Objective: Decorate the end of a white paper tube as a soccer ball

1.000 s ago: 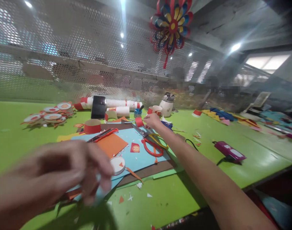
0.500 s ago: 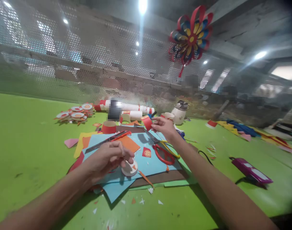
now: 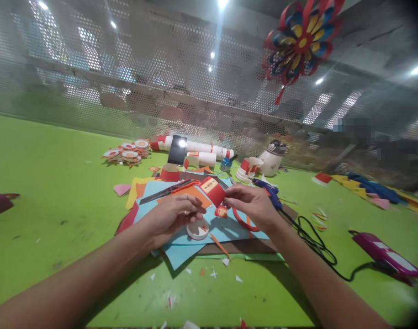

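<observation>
My right hand point(image 3: 253, 205) pinches a red paper piece point(image 3: 215, 194) with a yellow printed label, held above the blue paper sheets. My left hand point(image 3: 174, 214) hovers to its left, fingers loosely bent and apart, with nothing visible between them. Just below those fingertips lies a white disc point(image 3: 197, 230) with small orange marks. Between the hands is a small red paper with a gold print point(image 3: 221, 211). Red-handled scissors point(image 3: 245, 221) lie partly hidden under my right hand. Behind my left hand rest a dark long-bladed tool with a red handle point(image 3: 167, 191) and orange paper point(image 3: 203, 198).
A blue glue gun point(image 3: 270, 192) sits right of my hand, its black cord running toward a purple box point(image 3: 383, 253). Farther back stand a red-and-white cup ring point(image 3: 169, 173), a phone point(image 3: 177, 148), an ink bottle point(image 3: 225, 164), a white jar point(image 3: 272, 157) and stacked paper discs point(image 3: 129, 156).
My right hand has brought the red paper piece nearer and lower, turning its yellow label toward me. My left hand stays near the white disc. The view has swung slightly left.
</observation>
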Available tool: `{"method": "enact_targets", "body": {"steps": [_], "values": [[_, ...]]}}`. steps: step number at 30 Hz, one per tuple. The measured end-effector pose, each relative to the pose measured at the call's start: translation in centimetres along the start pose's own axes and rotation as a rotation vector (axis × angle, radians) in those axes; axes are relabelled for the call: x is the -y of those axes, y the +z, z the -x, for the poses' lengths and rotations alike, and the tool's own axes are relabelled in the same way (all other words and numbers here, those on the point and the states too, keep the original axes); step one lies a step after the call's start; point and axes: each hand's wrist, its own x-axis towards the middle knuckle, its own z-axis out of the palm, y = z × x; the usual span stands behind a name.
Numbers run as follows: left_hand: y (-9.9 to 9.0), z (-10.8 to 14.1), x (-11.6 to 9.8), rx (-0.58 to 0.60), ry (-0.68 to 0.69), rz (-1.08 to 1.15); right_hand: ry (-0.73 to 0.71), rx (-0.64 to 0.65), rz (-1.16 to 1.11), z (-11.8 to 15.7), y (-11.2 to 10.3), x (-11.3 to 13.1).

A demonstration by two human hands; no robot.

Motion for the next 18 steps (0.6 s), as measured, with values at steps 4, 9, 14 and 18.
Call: {"method": "enact_targets", "body": {"steps": [4, 9, 14, 18], "values": [[0.2, 0.3, -0.2, 0.022, 0.000, 0.006, -0.001, 0.027, 0.021, 0.4, 0.1, -0.3], [0.3, 0.7, -0.1, 0.058, 0.052, -0.004, -0.004, 0.039, 0.068, 0.5, 0.6, -0.4], [0.4, 0.5, -0.2, -0.022, 0.067, -0.037, 0.041, 0.015, 0.133, 1.1, 1.0, -0.2], [0.3, 0.4, -0.1, -0.025, 0.072, -0.040, 0.129, 0.008, 0.135, 1.5, 1.1, -0.1]]}}
